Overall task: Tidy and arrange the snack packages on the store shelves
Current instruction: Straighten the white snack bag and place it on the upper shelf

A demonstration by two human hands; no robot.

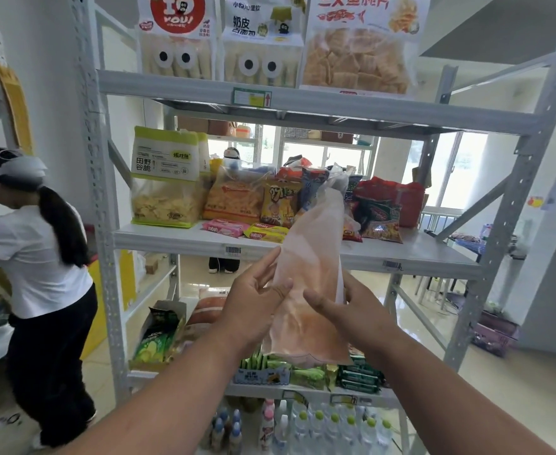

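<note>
A tall pale orange snack bag (306, 277) stands upright in front of the middle shelf (178, 239), its plain back side toward me. My left hand (253, 300) holds its left edge, thumb laid on the bag and fingers stretched up along it. My right hand (345, 310) grips the right edge, thumb on the bag's face and fingers behind. On the middle shelf sit a green-and-white chip bag (165, 178), an orange chip bag (237, 198), two flat wafer packs (247, 228) and a loose heap of red and dark snack bags (378, 208).
The top shelf (171, 85) carries three large bags standing side by side. The lower shelf (260, 389) holds green packs and an open carton (161, 333); bottles (302, 425) stand below. A person in a white shirt (30, 257) works at the left.
</note>
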